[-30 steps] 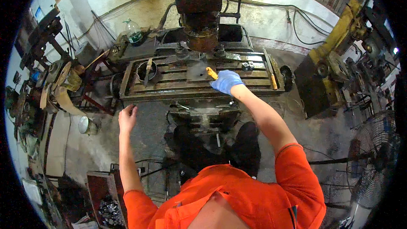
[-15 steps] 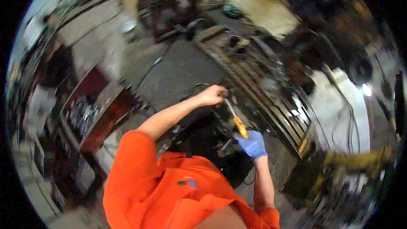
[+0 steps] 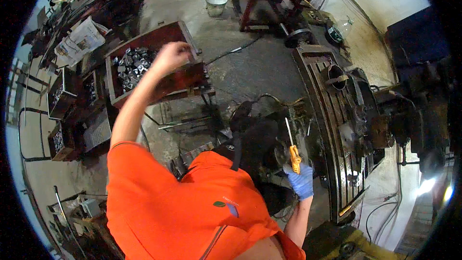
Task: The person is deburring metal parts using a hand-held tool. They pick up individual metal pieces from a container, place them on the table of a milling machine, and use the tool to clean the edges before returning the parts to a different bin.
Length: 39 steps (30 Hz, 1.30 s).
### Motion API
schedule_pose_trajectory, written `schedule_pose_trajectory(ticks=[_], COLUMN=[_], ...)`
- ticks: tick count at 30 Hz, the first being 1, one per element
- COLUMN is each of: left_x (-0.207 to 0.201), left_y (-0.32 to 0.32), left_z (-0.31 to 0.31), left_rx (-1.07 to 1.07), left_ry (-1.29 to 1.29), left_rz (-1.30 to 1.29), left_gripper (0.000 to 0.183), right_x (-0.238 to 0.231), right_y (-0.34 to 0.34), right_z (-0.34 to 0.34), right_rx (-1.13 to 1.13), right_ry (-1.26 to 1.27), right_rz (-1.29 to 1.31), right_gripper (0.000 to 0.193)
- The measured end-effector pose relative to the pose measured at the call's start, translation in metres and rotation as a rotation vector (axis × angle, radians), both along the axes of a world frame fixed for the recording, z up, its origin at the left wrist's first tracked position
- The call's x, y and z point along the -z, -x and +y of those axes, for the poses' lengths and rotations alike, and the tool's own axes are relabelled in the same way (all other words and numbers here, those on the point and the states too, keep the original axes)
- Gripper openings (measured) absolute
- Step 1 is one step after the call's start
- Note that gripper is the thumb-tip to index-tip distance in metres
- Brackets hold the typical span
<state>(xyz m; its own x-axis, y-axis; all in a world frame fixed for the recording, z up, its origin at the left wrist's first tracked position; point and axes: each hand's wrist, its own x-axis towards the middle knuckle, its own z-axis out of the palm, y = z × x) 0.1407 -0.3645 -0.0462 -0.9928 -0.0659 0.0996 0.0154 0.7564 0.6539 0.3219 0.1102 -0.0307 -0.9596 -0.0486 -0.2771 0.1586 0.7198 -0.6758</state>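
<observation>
My bare left hand (image 3: pixel 173 57) is over the right side of a dark red box (image 3: pixel 182 78) that holds many small metal blocks (image 3: pixel 134 69). Its fingers look curled, though motion smears them; whatever they may hold is hidden. In a blue glove, my right hand (image 3: pixel 301 181) grips a tool with an orange handle (image 3: pixel 295 159) and a thin, straight metal shaft. The shaft points away from me, and its tip touches nothing visible. Just right of this hand runs a long slotted machine table (image 3: pixel 332 163).
A metal bucket (image 3: pixel 216 5) stands on the floor beyond the box. Smaller boxes of parts (image 3: pixel 62 94) sit at the left. Dark machinery (image 3: pixel 409 120) rises on the right. A red-brown stand (image 3: pixel 269 5) is at the far side, and a cable (image 3: pixel 236 49) crosses the floor.
My left hand has left the tool's tip and swung left to the box of metal blocks. The right hand still holds the orange-handled tool. The view has turned left.
</observation>
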Motion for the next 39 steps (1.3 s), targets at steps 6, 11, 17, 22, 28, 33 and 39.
schedule_pose_trajectory(ticks=[6, 11, 17, 22, 28, 33, 39], left_x=[0.054, 0.069, 0.100, 0.098, 0.088, 0.031, -0.023], left_y=[-0.021, -0.009, 0.010, 0.003, 0.001, 0.017, 0.070], left_z=[-0.170, -0.129, -0.132, -0.132, -0.154, -0.100, 0.055], left_rx=[-0.545, -0.593, -0.649, -0.797, -0.918, -0.464, 0.100], left_ry=[0.473, 0.660, 0.770, 0.592, -0.104, -1.164, -1.646], left_rz=[-0.180, -0.325, -0.311, -0.147, -0.127, 0.216, 0.052], left_gripper=[0.037, 0.033, 0.018, 0.021, 0.027, 0.022, 0.024], right_x=[0.015, 0.020, 0.019, 0.016, 0.025, 0.013, -0.017], right_y=[-0.004, -0.007, -0.007, -0.010, -0.017, -0.021, -0.002], right_z=[0.007, 0.005, 0.002, -0.001, 0.008, 0.005, -0.006], right_rx=[-0.023, -0.009, 0.011, 0.055, 0.099, 0.091, -0.004], right_ry=[-0.038, -0.041, -0.210, -0.202, -0.203, -0.110, -0.244], right_rz=[-0.060, -0.049, -0.017, -0.034, -0.016, -0.009, -0.052], right_gripper=[0.032, 0.035, 0.037, 0.037, 0.036, 0.036, 0.039])
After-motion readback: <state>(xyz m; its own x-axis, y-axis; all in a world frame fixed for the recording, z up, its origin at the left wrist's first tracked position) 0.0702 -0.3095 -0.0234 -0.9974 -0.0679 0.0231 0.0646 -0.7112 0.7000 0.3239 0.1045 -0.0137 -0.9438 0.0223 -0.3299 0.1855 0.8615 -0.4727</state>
